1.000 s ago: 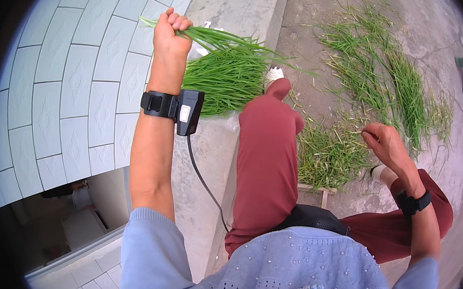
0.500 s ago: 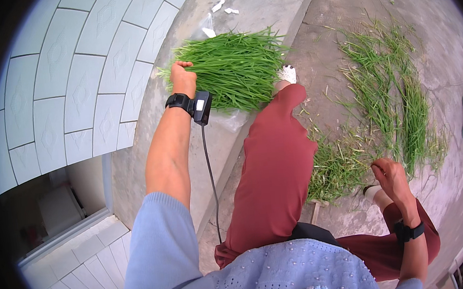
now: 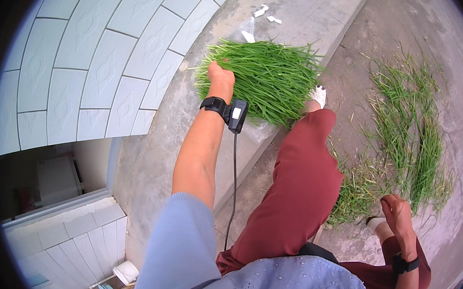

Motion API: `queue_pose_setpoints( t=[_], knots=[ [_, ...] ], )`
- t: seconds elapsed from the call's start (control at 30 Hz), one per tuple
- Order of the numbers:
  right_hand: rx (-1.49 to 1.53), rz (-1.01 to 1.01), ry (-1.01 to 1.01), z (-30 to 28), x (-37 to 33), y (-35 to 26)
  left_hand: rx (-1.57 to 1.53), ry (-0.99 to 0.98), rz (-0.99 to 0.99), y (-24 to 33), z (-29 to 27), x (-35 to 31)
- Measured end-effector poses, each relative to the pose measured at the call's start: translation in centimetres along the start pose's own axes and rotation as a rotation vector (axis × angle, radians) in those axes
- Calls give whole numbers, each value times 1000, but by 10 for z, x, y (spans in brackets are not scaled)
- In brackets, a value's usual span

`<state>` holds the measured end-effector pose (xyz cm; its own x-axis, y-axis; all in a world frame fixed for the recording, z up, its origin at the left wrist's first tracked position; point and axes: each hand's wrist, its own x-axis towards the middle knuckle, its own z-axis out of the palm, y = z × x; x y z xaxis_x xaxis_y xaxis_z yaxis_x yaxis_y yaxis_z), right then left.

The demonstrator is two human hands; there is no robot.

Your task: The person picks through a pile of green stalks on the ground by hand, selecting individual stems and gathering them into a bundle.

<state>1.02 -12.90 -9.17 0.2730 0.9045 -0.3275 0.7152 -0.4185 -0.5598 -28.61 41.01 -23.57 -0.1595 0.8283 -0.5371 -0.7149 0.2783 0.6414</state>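
Okay, ground (image 3: 395,17) fills the right side, bare concrete. Tiled wall (image 3: 94,63) upper left, pale blue-grey, dark joints. Concrete step (image 3: 308,8) runs diagonally between the two. Dark opening (image 3: 54,177) below the wall, contents dim.

Person: maroon trousers (image 3: 294,177), light blue knit top (image 3: 179,246), knees well apart.

Main thing: pile of long green stalks (image 3: 269,76), lying on the step, pale ends left, leafy ends right, toward the ground. Clear plastic bag (image 3: 260,131) pokes out under its near edge. Loose greens (image 3: 404,125) strewn on the ground, right of the legs, messier and partly yellowed.

Left hand (image 3: 221,79) at the pile's pale end, touching it, fingers curled over; tips lost among stalks, so can't tell if it's pinching any. Right hand (image 3: 398,213) over the near end of the loose greens, by the right knee, fingers curled in; can't tell if the tips meet or hold anything.

Smaller stuff: white bucket (image 3: 126,272) lower left; black box (image 3: 237,116) strapped at the left wrist, cable (image 3: 234,182) trailing down; white shoe (image 3: 319,97) beside the pile; white scraps (image 3: 260,10) beyond it.
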Motion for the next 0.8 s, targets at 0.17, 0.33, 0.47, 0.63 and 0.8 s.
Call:
queue_pose_setpoints(
  t=[0.17,0.33,0.47,0.63,0.8],
  knots=[
    [-7,10,-1,3,-1,3,70,103,55,3,12,-9],
    [-20,-33,-5,1,-4,3,465,205,122,16,27,-27],
    [-26,-27,-9,-1,-6,1,589,261,169,36,25,-34],
    [-34,-49,17,-6,-14,-2,518,153,71,107,17,-51],
    [-57,-114,36,-7,-27,-1,799,-74,106,223,35,-107]
  ],
)
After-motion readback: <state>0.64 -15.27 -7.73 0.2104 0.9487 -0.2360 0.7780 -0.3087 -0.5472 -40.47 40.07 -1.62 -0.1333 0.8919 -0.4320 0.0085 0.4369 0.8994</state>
